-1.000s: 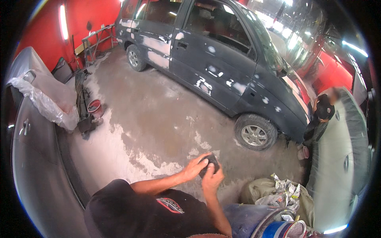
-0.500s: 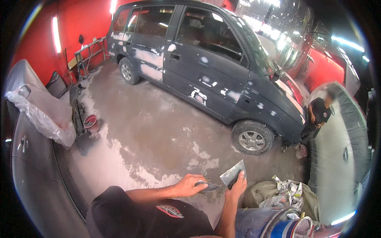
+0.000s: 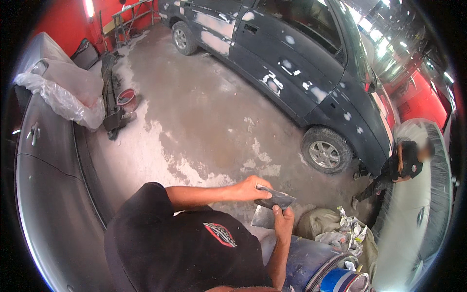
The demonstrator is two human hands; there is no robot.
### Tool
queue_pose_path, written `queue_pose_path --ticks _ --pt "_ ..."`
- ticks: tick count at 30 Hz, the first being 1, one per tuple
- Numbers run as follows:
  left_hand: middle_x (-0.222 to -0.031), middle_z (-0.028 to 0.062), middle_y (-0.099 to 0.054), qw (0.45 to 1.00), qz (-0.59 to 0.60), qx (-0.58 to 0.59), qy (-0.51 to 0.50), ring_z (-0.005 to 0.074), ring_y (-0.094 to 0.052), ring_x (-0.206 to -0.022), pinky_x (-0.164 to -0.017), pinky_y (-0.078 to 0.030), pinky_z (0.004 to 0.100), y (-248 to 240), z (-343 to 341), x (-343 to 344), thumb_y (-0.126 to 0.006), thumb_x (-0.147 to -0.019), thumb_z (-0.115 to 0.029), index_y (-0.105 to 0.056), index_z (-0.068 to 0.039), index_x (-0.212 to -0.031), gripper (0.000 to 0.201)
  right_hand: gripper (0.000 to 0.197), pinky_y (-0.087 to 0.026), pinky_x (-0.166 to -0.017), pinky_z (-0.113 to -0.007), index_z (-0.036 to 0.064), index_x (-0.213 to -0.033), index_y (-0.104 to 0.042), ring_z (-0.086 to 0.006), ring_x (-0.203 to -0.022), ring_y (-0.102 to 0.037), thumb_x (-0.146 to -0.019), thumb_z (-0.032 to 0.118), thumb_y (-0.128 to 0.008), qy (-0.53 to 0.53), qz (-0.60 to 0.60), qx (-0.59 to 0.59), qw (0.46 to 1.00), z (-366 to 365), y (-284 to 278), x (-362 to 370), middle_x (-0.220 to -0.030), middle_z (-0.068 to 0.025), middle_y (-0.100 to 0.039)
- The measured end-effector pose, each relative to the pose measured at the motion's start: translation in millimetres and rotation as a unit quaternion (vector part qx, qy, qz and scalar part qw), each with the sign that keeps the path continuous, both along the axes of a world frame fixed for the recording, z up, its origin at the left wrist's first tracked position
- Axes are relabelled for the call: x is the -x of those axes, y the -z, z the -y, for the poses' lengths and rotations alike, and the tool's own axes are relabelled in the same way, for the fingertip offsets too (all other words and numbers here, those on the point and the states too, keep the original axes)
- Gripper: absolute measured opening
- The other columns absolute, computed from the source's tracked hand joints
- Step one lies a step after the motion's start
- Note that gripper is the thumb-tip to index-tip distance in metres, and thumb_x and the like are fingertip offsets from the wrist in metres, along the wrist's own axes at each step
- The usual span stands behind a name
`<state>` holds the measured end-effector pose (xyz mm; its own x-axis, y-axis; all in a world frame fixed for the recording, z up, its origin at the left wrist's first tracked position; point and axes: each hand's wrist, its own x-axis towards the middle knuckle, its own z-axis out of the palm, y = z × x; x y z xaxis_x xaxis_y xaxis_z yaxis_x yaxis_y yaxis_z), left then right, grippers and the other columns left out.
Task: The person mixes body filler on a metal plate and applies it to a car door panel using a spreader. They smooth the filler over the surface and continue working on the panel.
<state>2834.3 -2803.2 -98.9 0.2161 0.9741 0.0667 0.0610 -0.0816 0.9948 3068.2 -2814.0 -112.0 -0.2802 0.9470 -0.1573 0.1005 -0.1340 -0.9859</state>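
Spreader blades, two flat grey metal: upper [image 3: 276, 198] pinched by left hand [image 3: 249, 188] fingers, lower [image 3: 264, 218] gripped by right hand [image 3: 283, 221] w/ thumb on top; blades touching, above blue drum [image 3: 311, 263]. Blue-lidded can [image 3: 343, 282] nearby.

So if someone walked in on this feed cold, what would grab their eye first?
Probably the dark car across the top, its doors and fender dotted with pale filler patches, parked on the stained concrete floor. Low in the middle, the left hand and right hand each hold a flat metal spreader blade, pressed together. At right, another person crouches by the front wheel.
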Motion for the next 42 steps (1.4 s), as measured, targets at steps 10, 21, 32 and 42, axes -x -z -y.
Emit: queue_pose_path --ticks 10,21,32,42 --pt "-0.093 0.0144 -0.071 0.987 -0.005 -0.162 0.022 0.0321 -0.069 -0.087 -0.078 -0.054 0.0409 -17 0 16 -0.069 -0.093 -0.02 -0.071 -0.002 -0.101 0.02 0.024 -0.047 -0.067 -0.053 -0.0008 -0.098 -0.064 -0.0483 -0.08 -0.063 -0.093 0.023 -0.065 -0.108 0.421 -0.256 0.863 6 -68 42 -0.085 -0.0262 -0.065" --pt "-0.104 0.0161 -0.07 0.856 -0.428 -0.273 0.097 0.0342 -0.064 -0.102 -0.09 -0.051 0.0415 72 -2 90 -0.071 -0.091 -0.023 -0.074 -0.001 -0.099 0.023 0.022 -0.049 -0.067 -0.039 0.0017 -0.103 -0.069 -0.0272 -0.073 -0.065 -0.095 0.022 -0.066 0.133 0.168 -0.174 0.961 8 -51 12 -0.083 -0.0198 -0.067" --pt "-0.099 0.018 -0.07 0.882 -0.448 0.145 0.008 0.0375 -0.063 -0.097 -0.088 -0.048 0.0459 93 -24 137 -0.075 -0.085 -0.018 -0.074 -0.005 -0.098 0.019 0.026 -0.049 -0.069 -0.032 -0.0032 -0.104 -0.069 -0.0116 -0.075 -0.057 -0.096 0.021 -0.066 0.243 0.13 -0.082 0.958 29 -27 30 -0.081 -0.0099 -0.07" --pt "-0.151 0.0203 -0.046 0.938 -0.32 -0.036 0.131 0.0381 -0.054 -0.127 -0.106 -0.044 0.0455 97 -35 130 -0.08 -0.082 -0.016 -0.072 -0.003 -0.11 0.032 0.032 -0.049 -0.077 -0.031 -0.0025 -0.107 -0.069 -0.0097 -0.085 -0.057 -0.099 0.028 -0.065 0.295 0.028 -0.075 0.952 21 -6 65 -0.09 -0.003 -0.07"
